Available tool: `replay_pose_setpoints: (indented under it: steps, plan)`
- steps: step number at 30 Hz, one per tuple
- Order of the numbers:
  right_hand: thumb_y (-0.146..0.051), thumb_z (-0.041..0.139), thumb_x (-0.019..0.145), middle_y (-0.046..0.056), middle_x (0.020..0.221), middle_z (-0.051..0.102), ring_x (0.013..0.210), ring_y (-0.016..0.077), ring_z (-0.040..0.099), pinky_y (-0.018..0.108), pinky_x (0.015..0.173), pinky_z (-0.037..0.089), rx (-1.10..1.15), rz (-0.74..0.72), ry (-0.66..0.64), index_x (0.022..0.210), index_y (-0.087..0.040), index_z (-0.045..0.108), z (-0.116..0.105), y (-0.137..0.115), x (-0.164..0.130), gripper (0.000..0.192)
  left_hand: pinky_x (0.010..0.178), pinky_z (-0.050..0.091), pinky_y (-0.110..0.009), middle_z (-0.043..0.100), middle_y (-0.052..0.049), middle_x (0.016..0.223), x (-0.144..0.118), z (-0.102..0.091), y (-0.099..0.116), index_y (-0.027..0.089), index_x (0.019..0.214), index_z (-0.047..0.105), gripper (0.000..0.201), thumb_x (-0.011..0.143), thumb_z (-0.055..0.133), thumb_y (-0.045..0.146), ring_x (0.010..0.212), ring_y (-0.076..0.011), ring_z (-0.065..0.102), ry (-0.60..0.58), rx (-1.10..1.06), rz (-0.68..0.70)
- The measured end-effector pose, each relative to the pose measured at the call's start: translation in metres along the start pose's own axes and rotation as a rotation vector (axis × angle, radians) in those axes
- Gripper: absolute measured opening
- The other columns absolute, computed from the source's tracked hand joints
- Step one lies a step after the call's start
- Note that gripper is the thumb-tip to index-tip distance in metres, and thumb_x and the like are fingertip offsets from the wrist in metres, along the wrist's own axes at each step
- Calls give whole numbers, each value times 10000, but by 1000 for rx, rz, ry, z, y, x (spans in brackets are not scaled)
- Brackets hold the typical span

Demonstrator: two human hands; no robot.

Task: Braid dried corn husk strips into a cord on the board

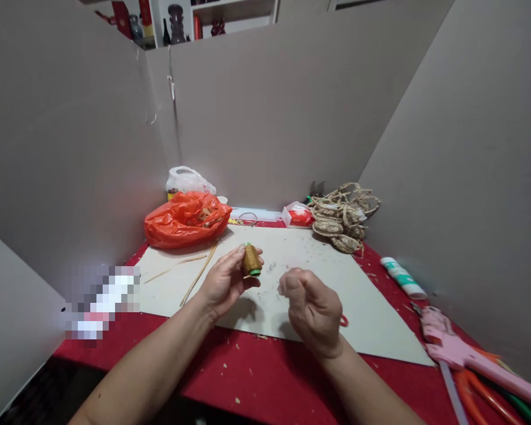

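We find the left hand (223, 283) grasping a spool of brown thread (251, 260) by the fingertips, held above the pale board (371, 307) on the red worktop (265, 378). The right hand (314, 313) is clenched just beside it; its contents are hidden.

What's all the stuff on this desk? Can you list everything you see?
thread spool: one, brown with green ends, in left hand
white board: one, on red table
orange bag: one, back left
white bag: one, behind orange bag
rope pile: one, tan, back right
strips: two, tan, left on board
tube: one, white-green, right
glue gun: one, pink, right edge
left hand: holds spool
right hand: closed, above board
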State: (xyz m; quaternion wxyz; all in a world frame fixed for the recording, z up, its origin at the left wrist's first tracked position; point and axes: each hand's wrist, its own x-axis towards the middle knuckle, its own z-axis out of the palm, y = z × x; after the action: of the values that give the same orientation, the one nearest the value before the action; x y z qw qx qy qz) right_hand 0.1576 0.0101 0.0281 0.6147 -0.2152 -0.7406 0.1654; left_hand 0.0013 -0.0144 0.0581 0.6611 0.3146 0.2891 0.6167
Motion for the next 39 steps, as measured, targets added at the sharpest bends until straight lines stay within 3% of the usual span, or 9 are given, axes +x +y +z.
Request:
replay_pose_setpoints:
  steps: [4, 12, 15, 18, 22, 27, 33, 36, 39]
  plan:
    - [-137, 487, 888, -21, 569, 471, 511, 104, 451, 244, 516, 363, 30, -78, -90, 641, -193, 456, 1, -4, 1, 255, 625, 452, -246, 583, -53, 843, -1, 2, 0, 114, 995, 671, 358, 783, 633, 400, 736, -136, 566, -24, -4, -35]
    - [-139, 604, 826, -12, 682, 539, 581, 118, 529, 258, 577, 439, 15, 89, 104, 860, -200, 514, 6, 6, -9, 115, 655, 495, -251, 609, -38, 858, -1, 0, 0, 127, 1015, 664, 296, 784, 660, 311, 721, -111, 581, -56, -14, -46]
    - [-139, 540, 867, -20, 637, 507, 552, 109, 498, 250, 554, 415, 12, 67, 59, 796, -199, 503, 4, 5, -8, 101, 672, 503, -244, 642, -37, 859, -1, 0, 0, 145, 961, 656, 246, 770, 680, 298, 737, -117, 607, -66, -33, -52]
    - [-122, 469, 896, -18, 591, 466, 534, 104, 461, 246, 533, 381, 40, -22, -41, 676, -194, 465, 1, 0, -3, 231, 734, 507, -247, 671, -48, 878, -1, -1, 0, 145, 888, 647, 198, 758, 696, 286, 781, -126, 627, -75, -57, -46]
    - [-103, 482, 881, -20, 576, 456, 528, 100, 452, 238, 519, 365, 67, -78, -91, 652, -190, 458, 0, -4, 1, 246, 798, 503, -259, 688, -66, 921, 1, -2, -2, 133, 895, 660, 175, 756, 691, 234, 827, -135, 639, -58, -102, -51]
    - [-113, 516, 866, -35, 581, 470, 517, 90, 458, 223, 525, 379, -10, -45, -73, 704, -194, 477, 5, -5, 1, 186, 725, 512, -219, 688, -62, 896, 1, 1, -1, 119, 888, 655, 149, 751, 674, 173, 764, -112, 634, -3, -154, -78]
    - [-146, 544, 862, -24, 665, 506, 568, 100, 511, 228, 567, 427, 9, 108, 22, 838, -201, 485, 13, 0, -7, 84, 731, 522, -242, 677, -57, 940, -1, 2, 1, 147, 932, 620, 195, 744, 646, 106, 792, -127, 639, 14, -173, -71]
    - [-160, 541, 870, -30, 637, 486, 552, 97, 487, 229, 560, 418, 20, 128, 19, 792, -200, 484, 13, 1, -9, 105, 749, 518, -245, 679, -73, 939, 0, 1, 0, 127, 926, 625, 186, 743, 655, 117, 789, -131, 641, 21, -173, -81]
    - [-169, 479, 905, -27, 579, 457, 521, 95, 451, 232, 533, 389, 18, 82, -67, 657, -193, 464, 10, -2, -6, 249, 734, 515, -252, 680, -76, 870, 2, 0, -1, 111, 897, 634, 173, 733, 671, 150, 742, -134, 637, 67, -192, -96]
